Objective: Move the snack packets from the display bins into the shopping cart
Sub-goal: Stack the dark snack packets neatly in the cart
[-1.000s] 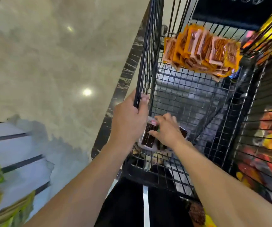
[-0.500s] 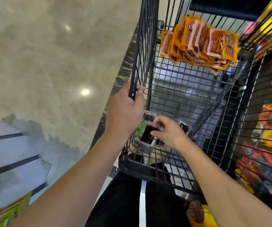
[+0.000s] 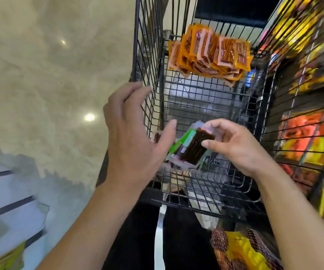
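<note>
A black wire shopping cart [image 3: 206, 98] stands in front of me. Several orange snack packets [image 3: 210, 53] lie heaped at its far end. My right hand [image 3: 233, 145] pinches a small stack of clear and green packets of dark brown sticks [image 3: 191, 151] over the cart's near end. My left hand [image 3: 130, 137] hovers with its fingers spread just off the cart's left wall, its thumb close to the stack and nothing in it.
Wire display bins [image 3: 309, 121] full of orange and yellow snack bags line the right side. A net bag with yellow packaging [image 3: 241, 250] lies at the bottom right. Polished marble floor [image 3: 40, 84] spreads to the left, with a white shelf [image 3: 7, 207] at the lower left.
My left hand has let go of the cart's left rim and opened beside it. My right hand has lifted the stack of dark-stick packets up from the cart's near end.
</note>
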A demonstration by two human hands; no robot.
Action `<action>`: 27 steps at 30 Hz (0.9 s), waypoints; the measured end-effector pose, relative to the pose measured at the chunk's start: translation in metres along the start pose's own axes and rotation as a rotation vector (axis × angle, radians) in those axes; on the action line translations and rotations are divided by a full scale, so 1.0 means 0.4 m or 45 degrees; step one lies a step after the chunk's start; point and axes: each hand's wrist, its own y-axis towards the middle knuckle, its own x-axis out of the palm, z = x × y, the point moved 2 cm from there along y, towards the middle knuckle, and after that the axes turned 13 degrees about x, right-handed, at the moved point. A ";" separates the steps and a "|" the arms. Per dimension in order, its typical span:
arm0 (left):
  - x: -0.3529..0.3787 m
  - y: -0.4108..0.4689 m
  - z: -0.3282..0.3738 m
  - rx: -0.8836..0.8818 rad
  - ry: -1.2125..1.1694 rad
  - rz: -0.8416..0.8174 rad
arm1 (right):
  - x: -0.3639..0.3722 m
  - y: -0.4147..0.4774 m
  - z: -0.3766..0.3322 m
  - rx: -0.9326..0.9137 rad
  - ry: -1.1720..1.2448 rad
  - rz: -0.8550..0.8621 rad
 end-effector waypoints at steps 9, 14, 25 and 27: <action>0.137 -0.073 0.027 -0.689 -0.506 -0.899 | -0.006 -0.027 -0.018 -0.081 0.141 -0.076; 0.151 -0.106 0.005 -0.867 -0.754 -0.773 | 0.013 0.013 0.021 0.021 0.039 -0.002; 0.167 -0.132 -0.082 -1.084 -0.672 -0.448 | 0.089 0.198 0.282 0.479 -1.060 0.185; 0.172 -0.137 -0.090 -1.092 -0.683 -0.438 | 0.088 0.200 0.289 0.435 -1.102 0.224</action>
